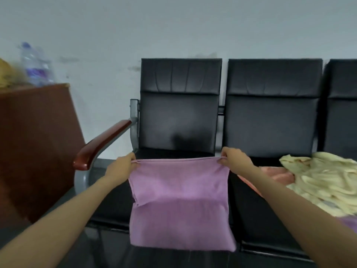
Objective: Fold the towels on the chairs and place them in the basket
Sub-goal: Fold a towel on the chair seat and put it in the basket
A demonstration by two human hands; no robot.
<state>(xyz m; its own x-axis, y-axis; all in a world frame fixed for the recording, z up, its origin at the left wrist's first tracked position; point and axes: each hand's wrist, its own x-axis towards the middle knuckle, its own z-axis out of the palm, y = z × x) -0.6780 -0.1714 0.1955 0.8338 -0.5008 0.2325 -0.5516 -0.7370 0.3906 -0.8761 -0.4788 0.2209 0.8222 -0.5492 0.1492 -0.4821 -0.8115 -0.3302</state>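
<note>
Your left hand (pixel 123 165) pinches the top left corner of the purple towel (pixel 179 206). Your right hand (pixel 233 158) pinches its top right corner. The towel is stretched flat between them and hangs down. It looks folded in two.

Far left of the towel stands a brown desk (pixel 36 142) with a blurry bottle (pixel 35 64) on top. Just left of the towel is a red-brown armrest (pixel 102 144). Behind the towel is a black chair (pixel 179 117), and the towel's low end goes past the front of the seat.

Right of the towel is a second chair (pixel 270 117). On its seat lies a pink towel (pixel 278 175). A crumpled yellow towel (pixel 324 182) lies partly on the pink one, further right of the purple towel.
</note>
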